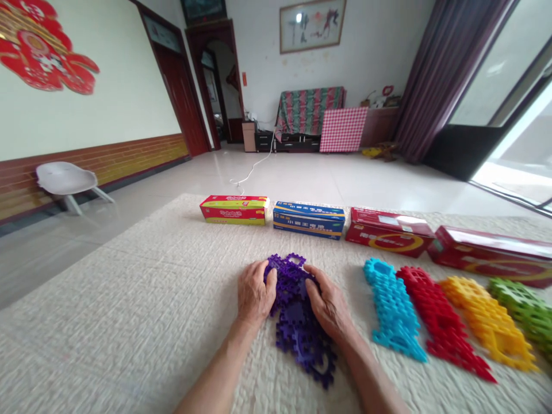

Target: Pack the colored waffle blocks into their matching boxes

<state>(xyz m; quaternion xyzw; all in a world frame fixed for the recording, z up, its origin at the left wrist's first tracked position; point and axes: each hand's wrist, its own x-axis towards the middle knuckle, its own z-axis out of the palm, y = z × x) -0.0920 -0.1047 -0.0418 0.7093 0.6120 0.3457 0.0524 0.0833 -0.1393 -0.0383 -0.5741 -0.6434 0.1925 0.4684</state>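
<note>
Between my two hands lies a loose pile of purple interlocking plastic pieces [295,313], notched along their edges, on the cream quilted mat [142,305]. My left hand [256,290] grips the pile's left side, its fingers curled around the upper edge and its thumb on top. From the right, my right hand [328,299] holds the pile with bent fingers and thumb. To the right, similar pieces lie in slanting rows: light blue pieces [394,310], red pieces [444,322], yellow pieces [491,322] and green pieces [526,310].
Beyond the pile stand a red-and-yellow box [235,210], a blue box [309,220], a dark red box [388,232] and another dark red box [495,253]. A white chair [66,178] stands at the left wall. A white cable [254,167] crosses the tiled floor.
</note>
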